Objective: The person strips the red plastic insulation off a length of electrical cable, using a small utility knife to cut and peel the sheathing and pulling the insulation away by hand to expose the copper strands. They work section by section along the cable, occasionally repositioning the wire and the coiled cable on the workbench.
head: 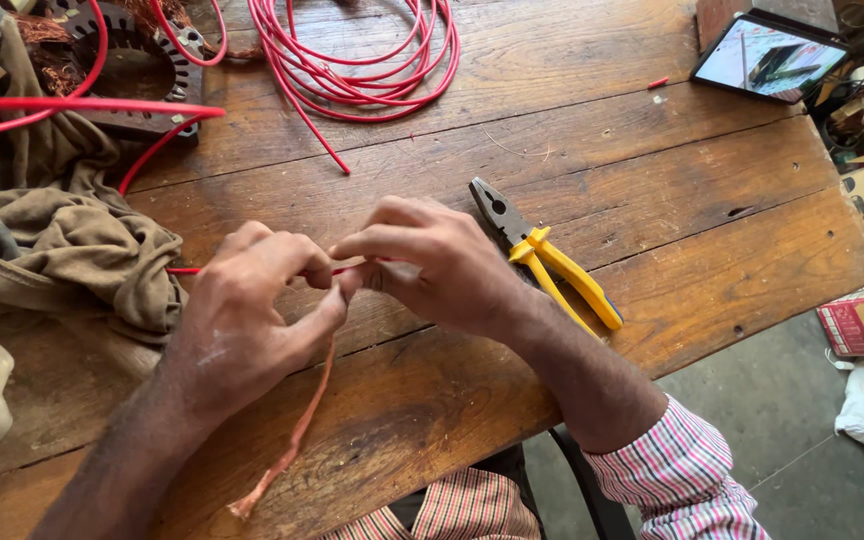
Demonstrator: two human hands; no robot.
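Both hands' fingers (337, 275) pinching red wire (184, 270).

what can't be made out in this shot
Head view only:
- Where the red wire meets the pink strip: hidden by both hands' fingers.
- Pliers handle ends: behind the right hand.
- Tablet screen: too small.
- Left hand grip: hidden.

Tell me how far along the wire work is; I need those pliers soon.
Done, it seems: a pale strip hangs loose below the hands. In hand: the left hand and right hand pinch the red wire between their fingertips. Left: the red wire coil lies unworked; the pliers lie free beside the right hand.
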